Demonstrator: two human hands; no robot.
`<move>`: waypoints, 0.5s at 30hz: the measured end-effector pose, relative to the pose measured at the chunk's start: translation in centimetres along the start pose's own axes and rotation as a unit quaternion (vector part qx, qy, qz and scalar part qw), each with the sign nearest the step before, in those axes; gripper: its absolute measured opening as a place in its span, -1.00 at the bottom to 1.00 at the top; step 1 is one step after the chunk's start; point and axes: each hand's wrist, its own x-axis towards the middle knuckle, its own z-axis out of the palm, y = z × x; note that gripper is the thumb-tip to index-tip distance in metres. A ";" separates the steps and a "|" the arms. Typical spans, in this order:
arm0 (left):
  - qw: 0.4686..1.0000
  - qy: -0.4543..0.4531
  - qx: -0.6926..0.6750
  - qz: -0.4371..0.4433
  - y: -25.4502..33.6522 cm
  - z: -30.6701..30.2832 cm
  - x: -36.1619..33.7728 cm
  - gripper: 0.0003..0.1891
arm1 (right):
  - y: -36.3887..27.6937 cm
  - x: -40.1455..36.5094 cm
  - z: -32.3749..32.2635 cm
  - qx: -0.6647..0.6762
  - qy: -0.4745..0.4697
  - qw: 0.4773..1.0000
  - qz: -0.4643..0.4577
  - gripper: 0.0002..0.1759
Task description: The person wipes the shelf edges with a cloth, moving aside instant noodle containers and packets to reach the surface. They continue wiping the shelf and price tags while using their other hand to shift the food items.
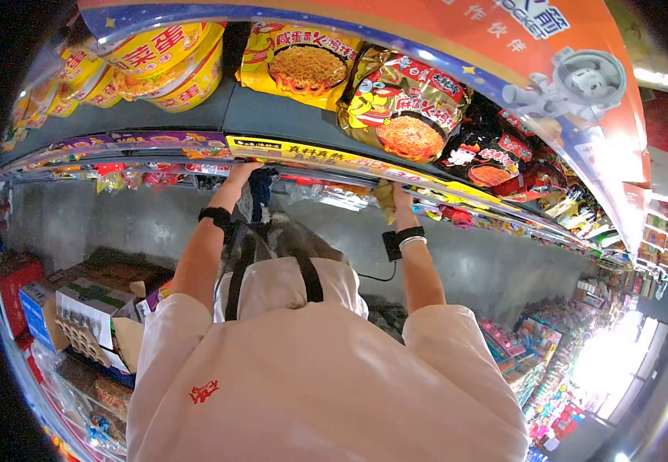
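My left hand [246, 170] reaches to the underside of the shelf's front edge, its fingers mostly hidden there. A dark blue, cloth-like piece [261, 189] hangs right beside it. Farther right, my right hand [402, 199] is up at the same shelf edge, closed around a crumpled tan cloth [385, 197]. The yellow price strip [349, 163] runs along the shelf front between and above both hands. Above it lie a yellow noodle packet [300, 65] and a gold noodle packet [407, 104].
Yellow noodle bowls [166, 65] stand on the shelf at the left, and black noodle packets [488, 150] lie to the right. An orange and blue sign [503, 46] curves overhead. Opened cartons [91, 312] sit at lower left. Stocked shelves [538, 346] line the aisle at lower right.
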 end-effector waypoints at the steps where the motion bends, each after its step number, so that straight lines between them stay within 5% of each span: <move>1: 1.000 0.000 0.000 0.000 -0.1 -0.1 0.2 -0.37 | -2.7 -2.5 -1.6 -0.009 0.016 1.000 0.001 -0.30; 4: 0.999 -0.046 -0.007 0.022 -0.8 -0.6 1.1 -0.39 | -2.9 -3.1 -2.5 0.076 0.041 0.996 -0.008 -0.33; 7: 1.000 -0.017 0.009 0.011 -1.5 -0.3 1.9 -0.40 | -1.5 -2.4 -2.2 -0.021 0.097 0.995 -0.012 -0.34; 9: 0.998 -0.045 -0.003 0.033 -1.6 -0.6 2.0 -0.34 | -1.1 -3.7 0.4 0.095 0.177 0.980 0.001 -0.33; 15: 0.998 -0.057 0.009 -0.021 -2.5 -0.9 3.2 -0.22 | -3.5 -8.6 8.7 0.000 0.108 0.991 -0.077 -0.32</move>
